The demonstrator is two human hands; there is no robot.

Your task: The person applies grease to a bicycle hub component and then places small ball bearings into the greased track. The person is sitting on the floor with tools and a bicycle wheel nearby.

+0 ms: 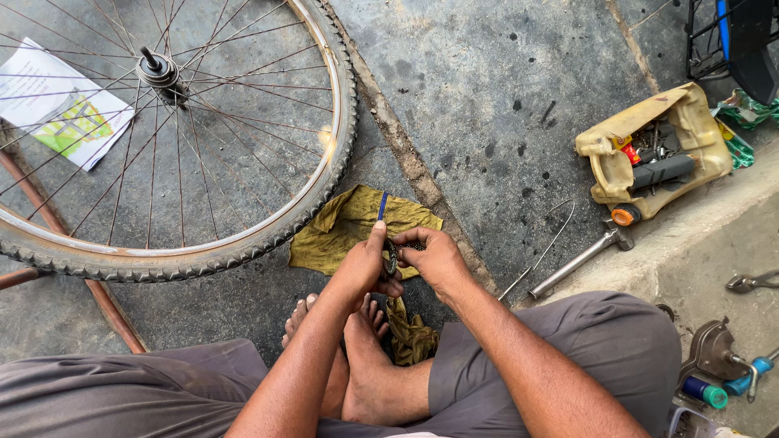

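While the person sits cross-legged on the concrete floor (503,73), both hands meet just above the bare feet (357,341). The left hand (365,264) pinches a small dark round part (392,256), with a blue tool (382,206) rising upright from its grip. The right hand (434,258) closes on the same part from the other side, fingers curled. A yellow rag (341,227) lies under and beyond the hands, its far edge tucked against the tyre of a wheel (243,243) that fills the upper left. Right of the hands, bare floor runs open to a metal rod (576,264), a thin wire (552,239) and a cut jug (690,122) of parts by a raised kerb (714,235).
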